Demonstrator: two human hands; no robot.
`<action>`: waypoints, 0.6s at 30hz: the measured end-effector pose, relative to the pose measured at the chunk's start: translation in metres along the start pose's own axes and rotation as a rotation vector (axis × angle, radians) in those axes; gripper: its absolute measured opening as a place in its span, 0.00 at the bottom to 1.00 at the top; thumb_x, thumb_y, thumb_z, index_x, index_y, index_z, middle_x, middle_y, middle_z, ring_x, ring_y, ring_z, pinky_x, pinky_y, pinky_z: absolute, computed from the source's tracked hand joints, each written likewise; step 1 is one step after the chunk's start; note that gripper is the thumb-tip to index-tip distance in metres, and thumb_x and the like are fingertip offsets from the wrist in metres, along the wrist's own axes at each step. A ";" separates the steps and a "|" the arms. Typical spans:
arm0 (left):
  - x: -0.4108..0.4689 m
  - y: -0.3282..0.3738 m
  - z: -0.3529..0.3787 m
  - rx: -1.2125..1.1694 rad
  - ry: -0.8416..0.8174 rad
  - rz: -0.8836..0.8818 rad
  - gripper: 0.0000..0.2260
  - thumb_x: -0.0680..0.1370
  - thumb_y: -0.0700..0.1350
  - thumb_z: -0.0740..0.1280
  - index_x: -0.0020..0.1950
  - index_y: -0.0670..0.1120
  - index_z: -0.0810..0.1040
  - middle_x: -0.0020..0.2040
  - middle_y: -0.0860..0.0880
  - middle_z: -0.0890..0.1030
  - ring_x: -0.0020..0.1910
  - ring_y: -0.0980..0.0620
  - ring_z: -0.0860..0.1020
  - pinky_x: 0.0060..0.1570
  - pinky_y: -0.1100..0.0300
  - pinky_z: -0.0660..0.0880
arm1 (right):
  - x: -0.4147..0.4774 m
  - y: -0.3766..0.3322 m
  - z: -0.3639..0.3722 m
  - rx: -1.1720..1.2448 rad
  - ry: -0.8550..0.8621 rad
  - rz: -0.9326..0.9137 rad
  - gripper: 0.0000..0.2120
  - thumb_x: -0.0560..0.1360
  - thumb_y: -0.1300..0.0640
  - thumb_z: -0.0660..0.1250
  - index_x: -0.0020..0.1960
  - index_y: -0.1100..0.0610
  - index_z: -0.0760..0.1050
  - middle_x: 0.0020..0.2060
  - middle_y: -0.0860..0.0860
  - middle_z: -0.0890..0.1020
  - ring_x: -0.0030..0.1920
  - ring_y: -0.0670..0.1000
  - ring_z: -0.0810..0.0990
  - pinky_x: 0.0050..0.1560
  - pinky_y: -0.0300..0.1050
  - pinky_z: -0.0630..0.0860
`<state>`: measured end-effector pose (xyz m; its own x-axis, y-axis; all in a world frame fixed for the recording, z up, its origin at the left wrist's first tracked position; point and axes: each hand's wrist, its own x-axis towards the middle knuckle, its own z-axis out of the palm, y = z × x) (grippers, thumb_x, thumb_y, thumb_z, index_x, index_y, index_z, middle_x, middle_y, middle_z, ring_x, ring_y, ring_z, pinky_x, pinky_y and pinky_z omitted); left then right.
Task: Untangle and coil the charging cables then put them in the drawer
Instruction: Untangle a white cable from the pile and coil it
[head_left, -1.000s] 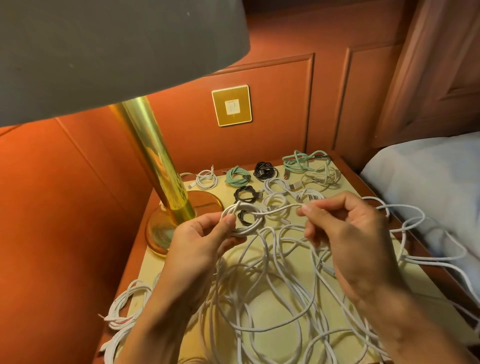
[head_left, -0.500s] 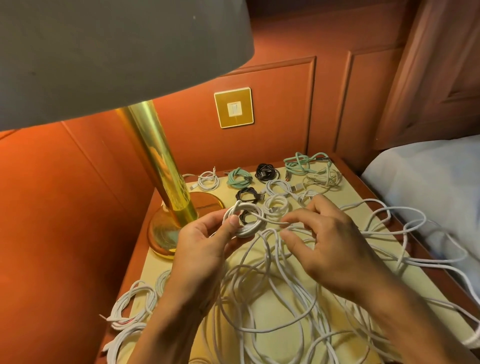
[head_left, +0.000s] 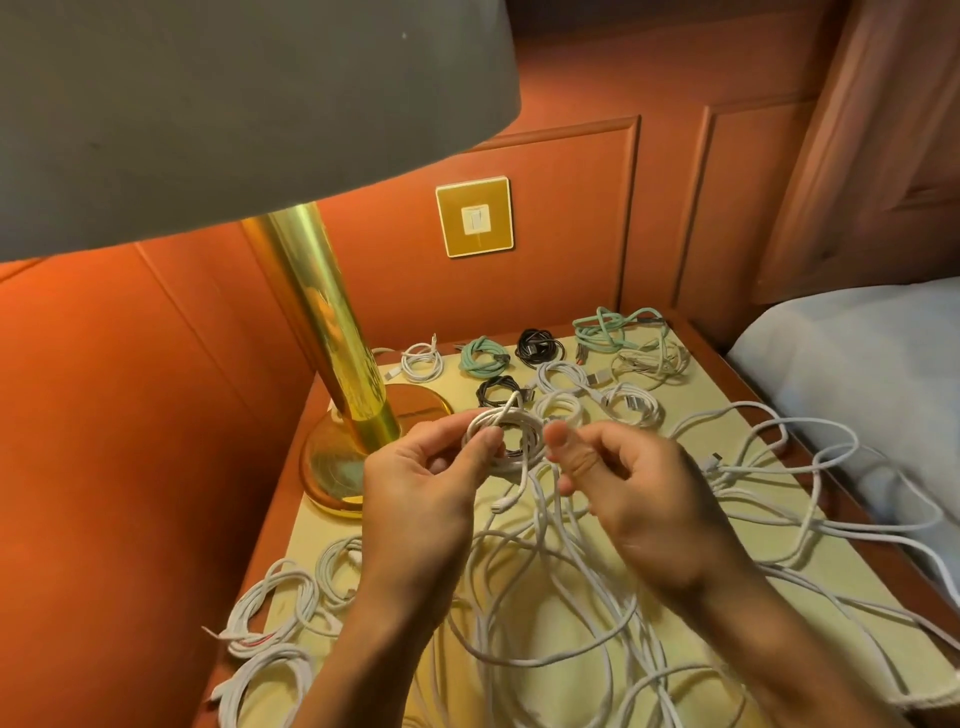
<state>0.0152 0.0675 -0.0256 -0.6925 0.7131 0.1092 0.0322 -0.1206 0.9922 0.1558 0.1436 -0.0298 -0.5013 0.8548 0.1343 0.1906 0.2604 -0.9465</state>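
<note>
My left hand (head_left: 421, 499) pinches a small white cable coil (head_left: 511, 441) above the nightstand, thumb across its left side. Just right of the coil, my right hand (head_left: 623, 488) has its fingers curled around the white strand that runs down from it. Loose white cable (head_left: 561, 613) lies in a tangled spread under both hands and trails off toward the bed. Finished coils sit at the back: white (head_left: 423, 361), mint green (head_left: 483, 358), black (head_left: 537, 347), a second black (head_left: 496, 391), more white (head_left: 631, 402). A loose mint bundle (head_left: 610, 327) lies behind them. No drawer is visible.
A brass lamp (head_left: 332, 353) with a grey shade (head_left: 234, 104) stands on the nightstand's (head_left: 363, 525) left side. Coiled white cables (head_left: 280, 608) hang at the front left edge. A bed with pale sheets (head_left: 857, 374) borders the right. A gold wall plate (head_left: 474, 217) sits behind.
My right hand has swung from the right in toward the coil, bringing the white strand round it. My left hand kept hold of the coil in nearly the same place.
</note>
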 end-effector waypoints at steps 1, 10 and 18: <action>-0.001 0.000 0.001 -0.001 -0.009 0.016 0.07 0.76 0.38 0.73 0.53 0.44 0.86 0.46 0.44 0.87 0.47 0.46 0.86 0.50 0.56 0.83 | -0.001 -0.001 0.005 -0.008 -0.004 0.052 0.26 0.69 0.27 0.63 0.41 0.50 0.80 0.33 0.44 0.81 0.33 0.43 0.77 0.39 0.44 0.77; -0.001 0.002 0.005 0.134 0.061 0.062 0.06 0.76 0.40 0.74 0.51 0.50 0.87 0.46 0.52 0.87 0.49 0.56 0.85 0.51 0.59 0.81 | 0.001 0.008 0.002 -0.073 0.074 0.032 0.05 0.77 0.51 0.73 0.42 0.49 0.84 0.34 0.45 0.85 0.32 0.42 0.79 0.39 0.43 0.79; 0.000 0.004 0.001 0.244 0.089 -0.050 0.05 0.79 0.42 0.72 0.52 0.50 0.87 0.40 0.50 0.86 0.35 0.58 0.79 0.38 0.59 0.80 | 0.009 0.011 -0.012 -0.906 0.294 -0.411 0.07 0.70 0.58 0.79 0.47 0.49 0.87 0.42 0.48 0.75 0.48 0.52 0.67 0.43 0.50 0.63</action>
<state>0.0162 0.0673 -0.0215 -0.7582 0.6488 0.0651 0.1619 0.0907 0.9826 0.1637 0.1594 -0.0352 -0.4686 0.6676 0.5786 0.6758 0.6927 -0.2519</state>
